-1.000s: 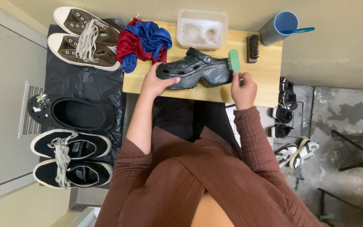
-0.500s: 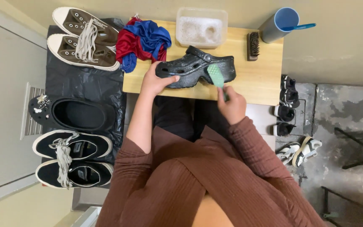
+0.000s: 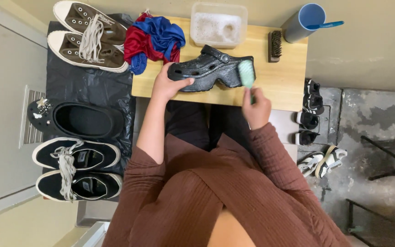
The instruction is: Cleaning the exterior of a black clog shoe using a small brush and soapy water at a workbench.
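Note:
A black platform clog (image 3: 209, 68) lies on its side on a small wooden table (image 3: 284, 82). My left hand (image 3: 165, 84) grips the clog's heel end and holds it steady. My right hand (image 3: 257, 107) holds a green scrub brush (image 3: 246, 73), whose head rests against the toe end of the clog. Both arms wear brown ribbed sleeves.
On the table: a red and blue cloth (image 3: 154, 39), a clear tub of soapy water (image 3: 219, 25), a dark bristle brush (image 3: 275, 45), a blue cup (image 3: 303, 20). Brown sneakers (image 3: 88, 34), one black clog (image 3: 76, 120) and black sneakers (image 3: 76, 169) lie on black plastic at left. Small shoes (image 3: 309, 110) sit right.
The brush swept from the clog's toe down to its middle and is back at the toe end. My left hand has kept its hold on the heel.

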